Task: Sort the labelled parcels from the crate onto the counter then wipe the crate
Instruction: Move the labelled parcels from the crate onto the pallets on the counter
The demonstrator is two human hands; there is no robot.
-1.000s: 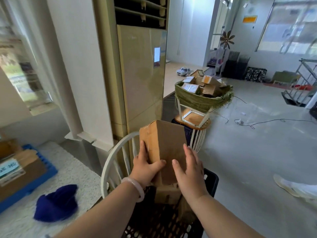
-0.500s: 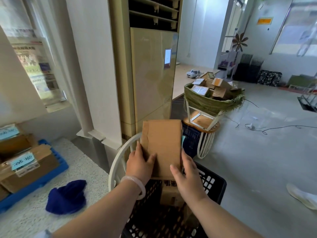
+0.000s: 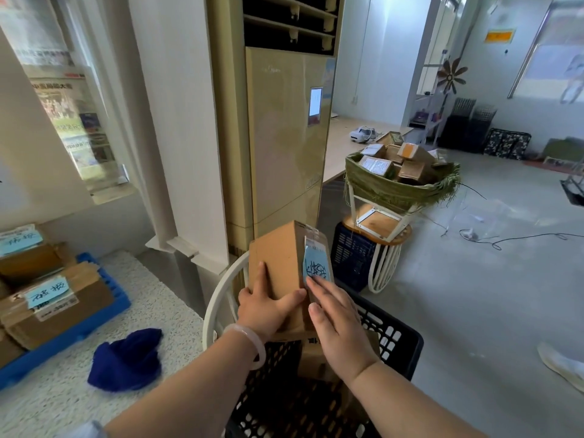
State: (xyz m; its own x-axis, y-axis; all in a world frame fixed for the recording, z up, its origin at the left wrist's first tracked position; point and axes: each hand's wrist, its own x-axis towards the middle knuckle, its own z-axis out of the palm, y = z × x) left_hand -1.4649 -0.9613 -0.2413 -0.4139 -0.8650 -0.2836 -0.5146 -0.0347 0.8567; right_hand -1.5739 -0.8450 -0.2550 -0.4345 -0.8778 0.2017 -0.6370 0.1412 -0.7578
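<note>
Head view: left grip (image 3: 262,306) is clamping the parcel (image 3: 281,260) at its lower end, holding it upright above the black crate (image 3: 407,343). Right grip (image 3: 339,330), fingers straight, is touching the parcel's blue label (image 3: 316,268). A blue cloth (image 3: 126,361) is lying near the table (image 3: 164,298) right edge.

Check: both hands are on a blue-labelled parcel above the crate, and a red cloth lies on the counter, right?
No: the head view shows a dark blue cloth on the counter, not red. Left hand and right hand are on the parcel over the crate.
</note>
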